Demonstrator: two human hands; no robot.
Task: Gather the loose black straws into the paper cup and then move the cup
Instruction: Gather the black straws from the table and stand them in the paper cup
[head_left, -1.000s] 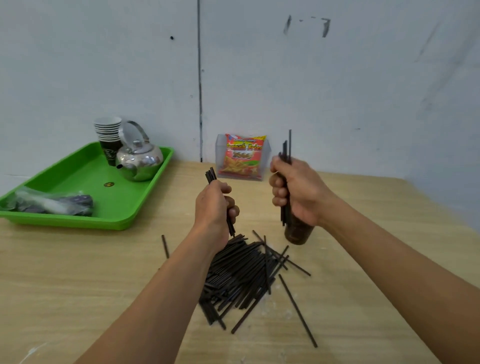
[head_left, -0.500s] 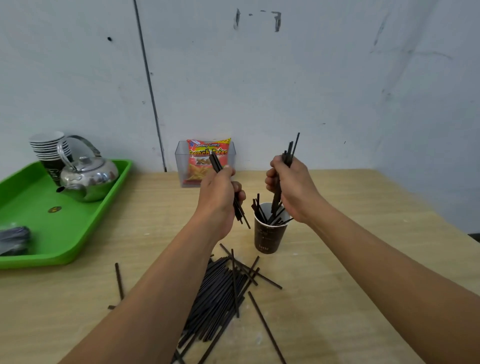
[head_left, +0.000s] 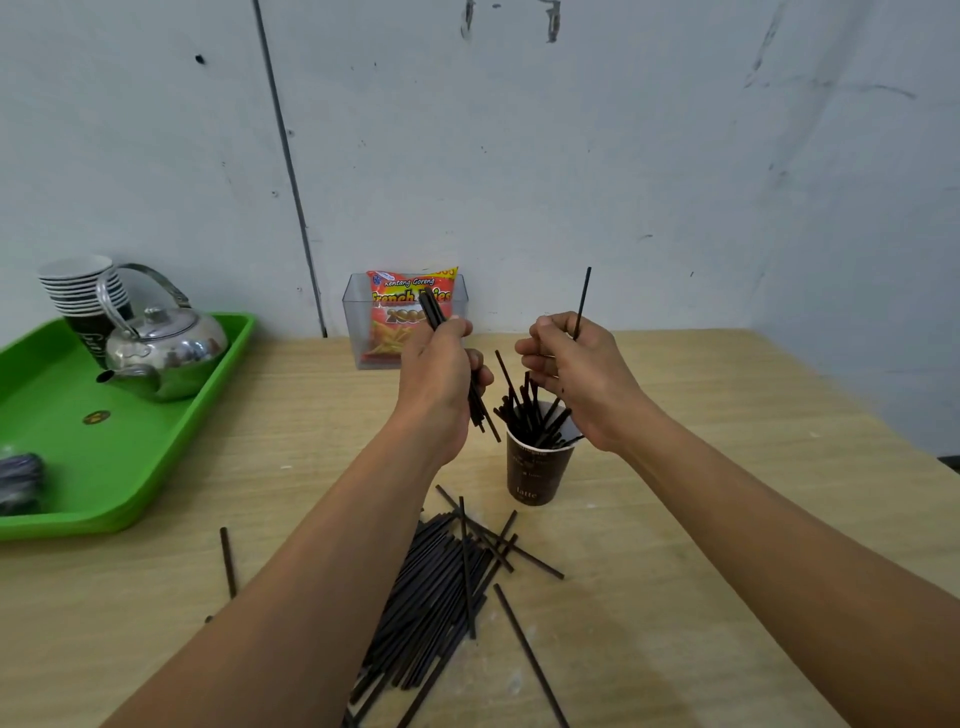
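A pile of loose black straws (head_left: 441, 587) lies on the wooden worktop (head_left: 701, 519) nearest the viewer. Beyond it stands a brown paper cup (head_left: 537, 470) bristling with straws. Above the cup, the left hand (head_left: 441, 379) grips a small bundle; the right hand (head_left: 582, 374) pinches a single upright straw (head_left: 583, 301).

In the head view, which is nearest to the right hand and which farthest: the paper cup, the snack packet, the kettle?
From the right hand:
1. Paper cup, just below the hand.
2. Snack packet, in the clear box by the wall, to the left.
3. Kettle, on the green tray, far left.
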